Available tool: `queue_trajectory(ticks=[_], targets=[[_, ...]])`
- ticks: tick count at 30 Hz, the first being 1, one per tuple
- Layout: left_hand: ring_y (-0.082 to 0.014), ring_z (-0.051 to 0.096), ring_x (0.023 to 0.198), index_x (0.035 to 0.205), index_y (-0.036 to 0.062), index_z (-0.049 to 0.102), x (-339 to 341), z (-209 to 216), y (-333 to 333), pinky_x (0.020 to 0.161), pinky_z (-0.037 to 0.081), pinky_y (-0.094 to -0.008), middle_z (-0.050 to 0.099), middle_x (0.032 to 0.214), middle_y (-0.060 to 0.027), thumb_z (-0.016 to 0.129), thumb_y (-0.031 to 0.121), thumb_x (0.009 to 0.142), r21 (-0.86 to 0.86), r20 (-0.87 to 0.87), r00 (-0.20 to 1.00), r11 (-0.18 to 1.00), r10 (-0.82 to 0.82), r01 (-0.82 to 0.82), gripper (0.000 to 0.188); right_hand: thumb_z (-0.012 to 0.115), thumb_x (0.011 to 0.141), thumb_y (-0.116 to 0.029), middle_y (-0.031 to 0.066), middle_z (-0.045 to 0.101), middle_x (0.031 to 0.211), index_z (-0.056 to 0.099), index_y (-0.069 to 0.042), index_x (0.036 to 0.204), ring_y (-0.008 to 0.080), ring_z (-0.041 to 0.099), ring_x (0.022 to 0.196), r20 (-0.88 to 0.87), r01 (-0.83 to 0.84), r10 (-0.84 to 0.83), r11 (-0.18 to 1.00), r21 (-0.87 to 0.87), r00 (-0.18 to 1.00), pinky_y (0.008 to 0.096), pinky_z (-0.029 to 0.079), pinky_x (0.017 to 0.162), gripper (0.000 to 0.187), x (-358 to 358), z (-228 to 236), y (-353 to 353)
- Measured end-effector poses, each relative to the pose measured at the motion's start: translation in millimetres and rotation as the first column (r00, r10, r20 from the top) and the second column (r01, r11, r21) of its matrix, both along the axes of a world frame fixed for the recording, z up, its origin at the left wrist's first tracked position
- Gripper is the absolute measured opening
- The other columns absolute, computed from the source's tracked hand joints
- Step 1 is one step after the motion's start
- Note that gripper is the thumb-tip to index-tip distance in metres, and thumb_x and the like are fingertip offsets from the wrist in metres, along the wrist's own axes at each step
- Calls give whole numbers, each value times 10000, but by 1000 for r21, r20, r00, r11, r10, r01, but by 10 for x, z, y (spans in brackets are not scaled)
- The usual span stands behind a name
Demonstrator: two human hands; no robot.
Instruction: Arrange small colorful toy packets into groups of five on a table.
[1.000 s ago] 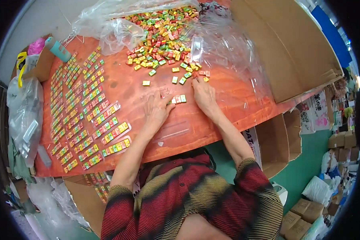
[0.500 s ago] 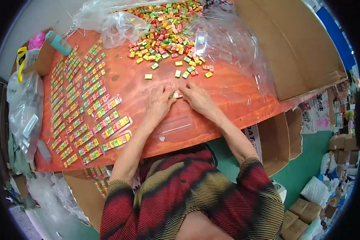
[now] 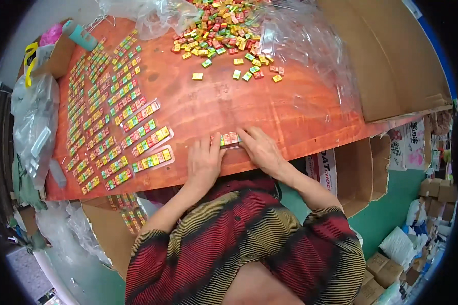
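A short row of small red, green and yellow boxes lies near the table's front edge, between my two hands. My left hand grips the row's left end, fingers pressed together. At the other end, my right hand closes on it from the right. A shiny clear edge shows just under the row, but my fingers hide most of it. To the left, filled clear trays of the same boxes stand in slanted columns. Loose small boxes lie farther off, in front of a big heap.
Crumpled clear plastic covers the back right of the red table, beside a large cardboard box. At the far left are a teal bottle and a plastic bag. Open cartons stand below the right edge.
Both hands have drawn back toward me with the row of boxes, to where a clear tray lay. The row shows more boxes between my fingers. The view has shifted slightly.
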State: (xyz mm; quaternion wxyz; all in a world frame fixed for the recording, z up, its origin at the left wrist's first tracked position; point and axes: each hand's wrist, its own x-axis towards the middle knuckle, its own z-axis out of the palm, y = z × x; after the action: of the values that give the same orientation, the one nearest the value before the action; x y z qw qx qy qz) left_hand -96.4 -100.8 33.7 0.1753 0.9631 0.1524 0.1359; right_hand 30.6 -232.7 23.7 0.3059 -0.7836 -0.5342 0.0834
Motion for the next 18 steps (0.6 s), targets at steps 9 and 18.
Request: queue_trajectory(ticks=[9, 18], targets=[[-330, 501, 952, 1113, -34, 511, -191, -199, 18, 725, 406, -389, 514, 1099, -195, 623, 206, 726, 314, 98, 990, 947, -98, 63, 469, 590, 733, -43, 183, 473, 1197, 475, 41, 1149, 324, 484, 1060, 340, 27, -41, 999, 45, 940, 392, 379, 897, 439, -267, -110, -146], [-370, 451, 1064, 1162, -20, 479, -235, -232, -2, 841, 396, -450, 443, 1220, -197, 648, 205, 705, 179, 65, 995, 982, -70, 57, 537, 584, 756, -197, 242, 319, 1329, 361, 78, 1244, 374, 300, 1248, 184, 58, -31, 988, -141, 982, 496, 223, 1021, 603, -366, -121, -189]])
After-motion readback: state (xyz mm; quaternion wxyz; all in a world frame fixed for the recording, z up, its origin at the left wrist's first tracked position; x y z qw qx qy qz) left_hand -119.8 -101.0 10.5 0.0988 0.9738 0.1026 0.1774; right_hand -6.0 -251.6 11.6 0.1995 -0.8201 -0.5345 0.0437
